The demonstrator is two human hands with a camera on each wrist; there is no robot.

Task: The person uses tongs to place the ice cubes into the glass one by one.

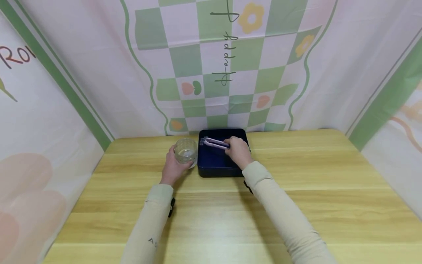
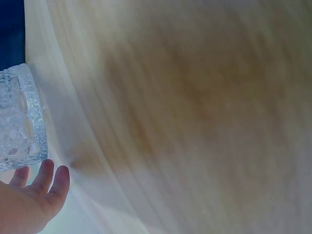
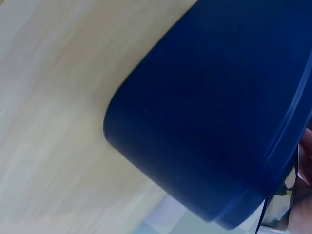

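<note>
My left hand (image 1: 173,168) holds a clear, patterned glass (image 1: 185,147) at the left side of a dark blue box (image 1: 217,172). In the left wrist view the fingers lie along the textured wall of the glass (image 2: 20,122). My right hand (image 1: 239,151) grips a pair of tongs (image 1: 215,143) over the box, their tips pointing left. Small pale pieces or marks (image 1: 202,140) show right by the tips; I cannot tell what they are. The right wrist view is mostly filled by the box's side (image 3: 195,112), with part of the hand (image 3: 303,209) at the edge.
The box and the glass stand near the far edge of a light wooden table (image 1: 211,220). Right behind it hangs a printed curtain (image 1: 217,88) with green checks and flowers, and white fabric walls (image 1: 49,146) rise on both sides.
</note>
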